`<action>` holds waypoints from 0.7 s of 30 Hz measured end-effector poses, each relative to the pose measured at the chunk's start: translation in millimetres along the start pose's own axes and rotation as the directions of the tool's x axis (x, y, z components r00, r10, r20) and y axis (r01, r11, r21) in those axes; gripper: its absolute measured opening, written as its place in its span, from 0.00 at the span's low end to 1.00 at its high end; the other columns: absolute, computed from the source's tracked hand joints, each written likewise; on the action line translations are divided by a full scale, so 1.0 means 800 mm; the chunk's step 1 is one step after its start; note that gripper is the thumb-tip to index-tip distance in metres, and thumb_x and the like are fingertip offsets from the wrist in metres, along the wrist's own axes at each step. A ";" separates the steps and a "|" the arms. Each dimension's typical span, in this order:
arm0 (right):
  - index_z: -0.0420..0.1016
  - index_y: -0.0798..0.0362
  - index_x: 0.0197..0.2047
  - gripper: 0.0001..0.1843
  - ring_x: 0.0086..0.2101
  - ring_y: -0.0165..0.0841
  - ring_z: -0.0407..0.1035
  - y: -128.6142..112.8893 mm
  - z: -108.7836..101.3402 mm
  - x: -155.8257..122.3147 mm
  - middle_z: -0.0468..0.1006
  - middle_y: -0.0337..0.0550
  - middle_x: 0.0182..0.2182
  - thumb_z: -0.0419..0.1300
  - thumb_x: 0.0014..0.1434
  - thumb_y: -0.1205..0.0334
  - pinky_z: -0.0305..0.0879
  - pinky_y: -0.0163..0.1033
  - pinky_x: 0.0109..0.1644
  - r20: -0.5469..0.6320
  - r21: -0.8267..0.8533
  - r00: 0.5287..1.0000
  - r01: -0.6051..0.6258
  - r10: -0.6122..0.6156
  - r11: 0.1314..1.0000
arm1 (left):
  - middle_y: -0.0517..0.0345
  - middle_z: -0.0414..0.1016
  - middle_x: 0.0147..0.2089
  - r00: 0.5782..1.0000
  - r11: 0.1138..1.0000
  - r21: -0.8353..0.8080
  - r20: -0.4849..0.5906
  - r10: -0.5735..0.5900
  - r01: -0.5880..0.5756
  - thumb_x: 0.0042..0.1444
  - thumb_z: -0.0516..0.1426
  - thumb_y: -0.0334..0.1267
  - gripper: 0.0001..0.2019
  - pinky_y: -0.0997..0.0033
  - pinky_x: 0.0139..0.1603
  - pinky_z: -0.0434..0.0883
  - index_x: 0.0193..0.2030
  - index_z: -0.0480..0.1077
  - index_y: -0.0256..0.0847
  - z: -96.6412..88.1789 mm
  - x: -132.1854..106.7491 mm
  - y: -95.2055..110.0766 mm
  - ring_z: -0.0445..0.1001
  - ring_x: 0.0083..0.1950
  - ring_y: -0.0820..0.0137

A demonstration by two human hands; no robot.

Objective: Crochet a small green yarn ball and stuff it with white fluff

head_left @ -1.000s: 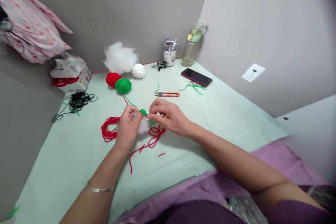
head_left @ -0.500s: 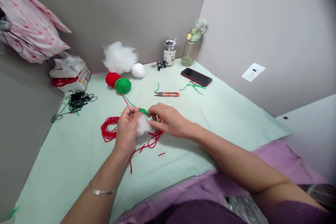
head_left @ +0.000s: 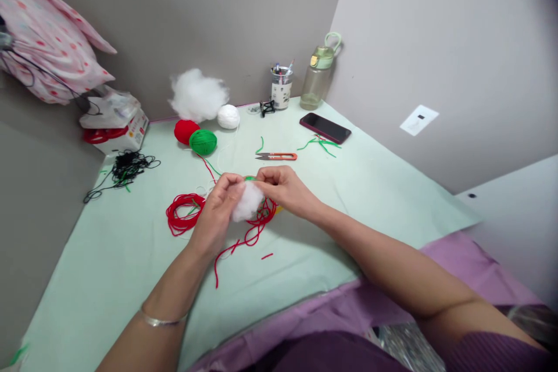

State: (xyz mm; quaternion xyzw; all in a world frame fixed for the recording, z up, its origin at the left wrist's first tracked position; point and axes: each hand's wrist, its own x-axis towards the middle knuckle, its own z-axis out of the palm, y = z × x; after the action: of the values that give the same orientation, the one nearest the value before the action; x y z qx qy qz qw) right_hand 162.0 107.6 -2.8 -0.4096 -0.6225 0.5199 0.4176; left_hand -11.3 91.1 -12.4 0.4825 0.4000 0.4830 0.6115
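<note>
Between my two hands is a small green yarn piece, mostly hidden by fingers, with a tuft of white stuffing hanging on the near side of it. My left hand is closed on the left of the green piece and the stuffing. Thumb and fingers of my right hand pinch the green piece from the right. Beneath the hands lie tangled red yarn and a bit of something yellow. A coil of red yarn rests left of my left hand.
Orange thread snips lie beyond my hands. Red, green and white yarn balls sit by a stuffing heap. Farther right are a pen cup, a phone and a bottle. Black yarn lies left.
Both hands have shifted slightly right with the green piece and stuffing. My right hand has closed in on the piece, which is now more covered. The yellow bit has come into view.
</note>
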 end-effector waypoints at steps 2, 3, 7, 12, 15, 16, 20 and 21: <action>0.62 0.52 0.22 0.19 0.21 0.24 0.46 0.000 -0.002 0.001 0.54 0.27 0.17 0.64 0.55 0.52 0.43 0.34 0.26 -0.003 -0.002 1.000 -0.011 0.011 1.000 | 0.62 0.73 0.32 0.999 0.999 0.009 0.033 -0.037 0.037 0.52 0.68 0.49 0.18 0.76 0.27 0.66 0.42 0.71 0.43 -0.002 0.000 0.002 0.69 0.27 0.74; 0.62 0.52 0.22 0.18 0.22 0.24 0.46 0.000 -0.004 0.001 0.54 0.27 0.18 0.63 0.56 0.53 0.43 0.34 0.26 0.005 -0.017 1.000 -0.011 0.011 1.000 | 0.62 0.74 0.32 0.998 0.999 0.015 0.033 -0.053 0.053 0.50 0.70 0.49 0.19 0.76 0.26 0.66 0.42 0.70 0.42 -0.002 0.001 0.002 0.69 0.27 0.74; 0.63 0.52 0.26 0.14 0.24 0.26 0.50 -0.007 -0.006 -0.003 0.57 0.30 0.21 0.57 0.61 0.56 0.46 0.34 0.28 0.089 -0.097 0.996 0.007 0.002 0.995 | 0.66 0.72 0.26 0.997 0.997 0.044 -0.053 -0.056 0.058 0.47 0.70 0.47 0.20 0.78 0.22 0.62 0.38 0.68 0.42 -0.003 0.003 -0.001 0.66 0.22 0.76; 0.68 0.52 0.34 0.02 0.26 0.28 0.54 -0.021 -0.003 -0.013 0.60 0.30 0.23 0.55 0.59 0.64 0.51 0.34 0.31 0.148 -0.183 0.988 0.073 -0.046 0.980 | 0.71 0.65 0.22 0.983 0.995 0.092 -0.183 -0.016 0.033 0.48 0.68 0.42 0.15 0.79 0.19 0.57 0.33 0.65 0.43 -0.002 0.005 -0.008 0.61 0.19 0.78; 0.67 0.51 0.35 0.05 0.25 0.27 0.52 -0.020 0.001 -0.015 0.58 0.29 0.23 0.54 0.54 0.69 0.50 0.33 0.31 0.198 -0.220 0.978 0.108 -0.064 0.970 | 0.73 0.63 0.19 0.974 0.995 0.095 -0.226 -0.007 0.030 0.48 0.66 0.40 0.14 0.80 0.18 0.56 0.33 0.63 0.44 -0.001 0.006 -0.009 0.59 0.17 0.78; 0.67 0.51 0.35 0.05 0.25 0.27 0.51 -0.018 0.002 -0.014 0.57 0.29 0.23 0.55 0.54 0.70 0.50 0.33 0.31 0.207 -0.234 0.976 0.116 -0.068 0.965 | 0.74 0.63 0.18 0.973 0.995 0.090 -0.231 -0.011 0.033 0.47 0.66 0.39 0.14 0.80 0.17 0.55 0.33 0.63 0.45 0.000 0.007 -0.010 0.59 0.16 0.78; 0.67 0.52 0.33 0.01 0.25 0.26 0.50 -0.007 0.003 -0.008 0.57 0.28 0.22 0.57 0.57 0.65 0.48 0.33 0.31 0.106 -0.317 0.989 0.129 -0.100 0.940 | 0.72 0.68 0.20 0.978 0.998 0.031 -0.201 -0.050 0.058 0.47 0.67 0.42 0.18 0.79 0.18 0.59 0.35 0.61 0.45 0.003 0.007 -0.009 0.64 0.16 0.76; 0.68 0.52 0.33 0.04 0.24 0.26 0.50 -0.005 0.003 -0.007 0.57 0.28 0.21 0.58 0.59 0.63 0.48 0.34 0.31 0.059 -0.343 0.992 0.128 -0.114 0.931 | 0.71 0.70 0.22 0.981 0.998 0.012 -0.184 -0.062 0.065 0.47 0.67 0.43 0.18 0.78 0.19 0.61 0.36 0.61 0.45 0.005 0.005 -0.009 0.66 0.17 0.75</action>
State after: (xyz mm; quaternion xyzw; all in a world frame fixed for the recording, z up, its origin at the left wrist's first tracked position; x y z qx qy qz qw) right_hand 161.6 101.3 0.1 -0.4274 -0.7361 0.3834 0.3583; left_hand -4.9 94.0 -18.6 0.4284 0.4742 0.5021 0.5827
